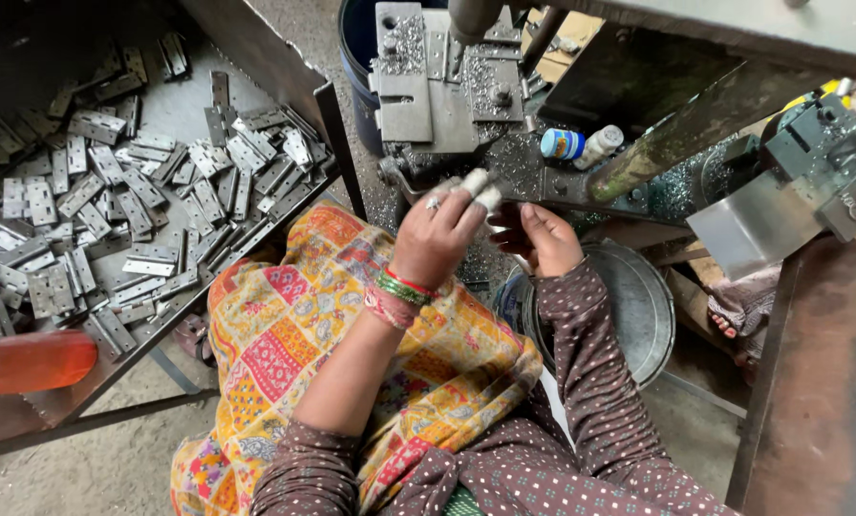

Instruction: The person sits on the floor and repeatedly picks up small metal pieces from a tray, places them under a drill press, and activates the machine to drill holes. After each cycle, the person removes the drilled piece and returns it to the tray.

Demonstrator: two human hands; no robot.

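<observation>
My left hand is raised in front of me, back toward the camera, with white tape on two fingertips and a ring; bangles sit on the wrist. It hovers just below the metal press machine. My right hand lies palm up beside it, fingers loosely curled, close to the left fingertips. Whether a small part sits between the two hands is hidden. Many flat grey metal hinges are heaped on a tray to my left.
A metal tray table holds the hinges at left. A round metal basin sits under my right arm. Two small bottles stand on the machine bed. An orange object lies at far left. A grey motor unit is at right.
</observation>
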